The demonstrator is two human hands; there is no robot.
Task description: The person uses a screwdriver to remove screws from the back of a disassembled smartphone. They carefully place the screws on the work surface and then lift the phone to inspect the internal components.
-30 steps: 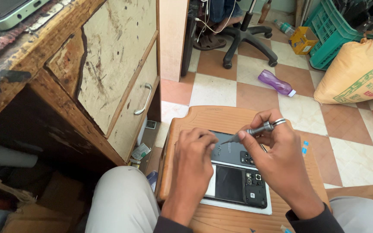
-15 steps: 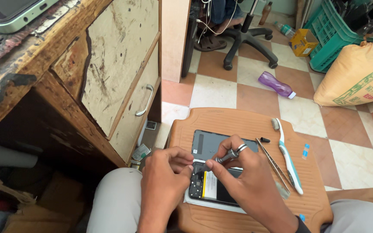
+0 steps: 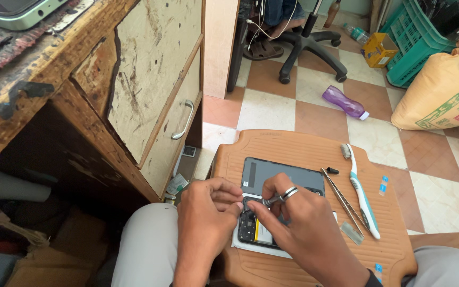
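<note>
An opened phone [image 3: 251, 229] with its circuit board and battery showing lies on a brown plastic stool top [image 3: 293, 146] between my knees. A grey back cover [image 3: 272, 172] lies just beyond it. My right hand [image 3: 306, 234] grips a small metal screwdriver [image 3: 272, 201], tip pointing left at the phone's upper corner. My left hand [image 3: 205, 218] rests at the phone's left edge, fingertips pinched next to the screwdriver tip. Both hands hide most of the phone.
Tweezers [image 3: 343, 204], a blue-and-white toothbrush [image 3: 359, 191] and a small black bit [image 3: 333, 170] lie to the right on the stool. A worn wooden desk with drawers [image 3: 155, 95] stands at the left. A purple bottle [image 3: 343, 102], a sack [image 3: 444, 90], a green crate [image 3: 415, 48] and an office chair [image 3: 306, 42] are on the tiled floor.
Both hands have drawn toward me to the phone's near part. The screwdriver, raised a second ago, has come down to the phone. Tweezers and toothbrush are uncovered.
</note>
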